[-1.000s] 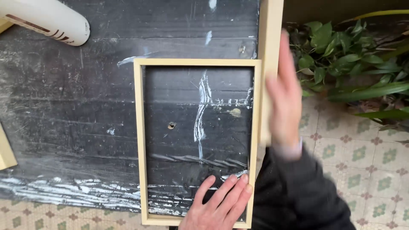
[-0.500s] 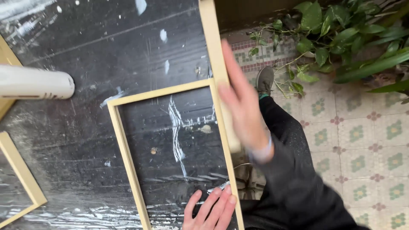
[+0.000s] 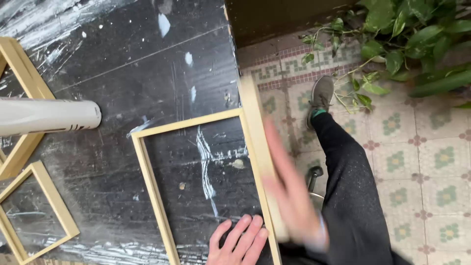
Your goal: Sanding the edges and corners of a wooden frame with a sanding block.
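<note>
Two hands are at work in the head view, both on one pale rectangular wooden frame [image 3: 196, 181] that lies flat on a black, paint-streaked worktop [image 3: 147, 64], close to its right edge. The left hand [image 3: 239, 243] lies palm down inside the frame's lower right corner, fingers spread and pressed flat on the worktop against the inner edge of the rail. That looks like bracing, to keep the frame from sliding. The right hand [image 3: 294, 201] is blurred, open with fingers together, alongside a pale wooden strip [image 3: 257, 147] that runs along the frame's right rail at the table edge. Whether it grips the strip or only pushes against it, I cannot tell.

Off to the left lie a white plastic tube [image 3: 46, 117] and more pale wooden frames [image 3: 44, 203]. Right of the table, a dark trouser leg [image 3: 348, 172] and grey shoe [image 3: 322, 93] stand on patterned floor tiles [image 3: 431, 162], green leafy plants [image 3: 407, 49] beyond.
</note>
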